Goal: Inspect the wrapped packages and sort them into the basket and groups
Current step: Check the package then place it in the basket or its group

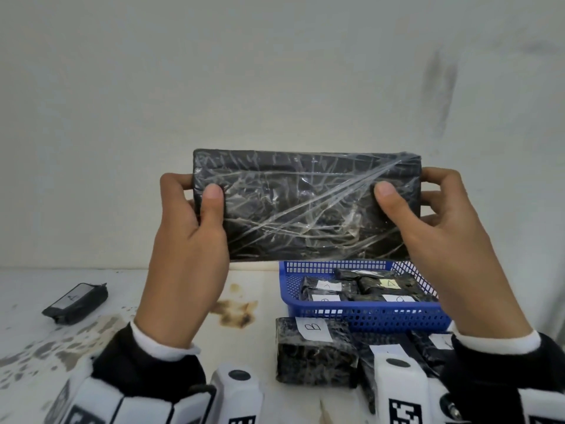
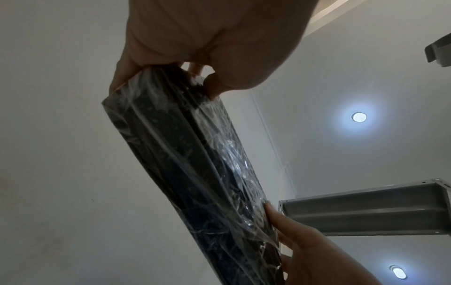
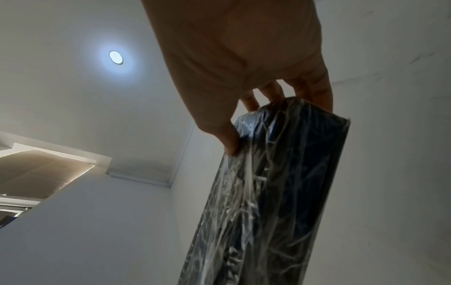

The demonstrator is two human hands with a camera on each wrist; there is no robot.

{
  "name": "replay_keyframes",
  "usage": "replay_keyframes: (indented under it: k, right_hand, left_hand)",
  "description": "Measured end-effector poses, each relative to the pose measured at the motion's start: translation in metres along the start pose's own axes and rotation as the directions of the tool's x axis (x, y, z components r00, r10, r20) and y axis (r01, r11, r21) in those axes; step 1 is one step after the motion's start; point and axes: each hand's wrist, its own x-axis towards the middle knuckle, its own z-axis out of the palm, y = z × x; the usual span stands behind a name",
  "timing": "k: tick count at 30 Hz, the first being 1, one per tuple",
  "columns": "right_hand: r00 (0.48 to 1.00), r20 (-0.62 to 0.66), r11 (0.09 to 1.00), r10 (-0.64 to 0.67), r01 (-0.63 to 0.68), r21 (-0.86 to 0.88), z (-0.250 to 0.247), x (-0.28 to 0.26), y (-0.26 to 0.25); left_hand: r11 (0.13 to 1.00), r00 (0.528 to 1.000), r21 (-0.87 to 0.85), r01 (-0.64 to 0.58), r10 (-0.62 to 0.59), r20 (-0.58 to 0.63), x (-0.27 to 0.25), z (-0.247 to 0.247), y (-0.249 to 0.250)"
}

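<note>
Stained table (image 1: 183, 301), blue basket (image 1: 367, 315) behind — both grips clamp the wrapped package (image 1: 305, 206).

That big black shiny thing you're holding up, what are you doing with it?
A person holds up a large black package wrapped in clear film, the left hand and the right hand each gripping one end, thumbs on the front. No label shows on this side. Below, on the table, a blue basket holds small labelled packages; one marked B lies in front of it, and another sits off to the left.
</note>
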Motion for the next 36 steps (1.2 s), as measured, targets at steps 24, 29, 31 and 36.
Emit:
replay_keyframes:
  k: [24,29,31,36]
  right_hand:
    - [1.0,0.006,0.989,-0.002,0.003,-0.146,0.005,-0.012,-0.015]
    - [0.998,0.052,0.973,0.023,-0.011,-0.23,0.006,-0.015,-0.016]
    - [0.996,0.079,0.963,0.048,-0.025,-0.267,0.007,-0.017,-0.017]
    - [0.994,0.092,0.954,0.057,-0.027,-0.3,0.013,-0.021,-0.016]
  left_hand:
    - [0.994,0.995,0.107,0.017,-0.028,0.099,-0.007,0.001,0.007]
    - [0.989,0.994,0.151,-0.007,-0.01,0.111,-0.01,0.003,0.006]
    - [0.988,0.995,0.151,-0.027,0.012,0.098,-0.011,0.004,0.005]
    - [0.993,0.997,0.12,0.007,-0.017,0.082,-0.009,0.006,0.002]
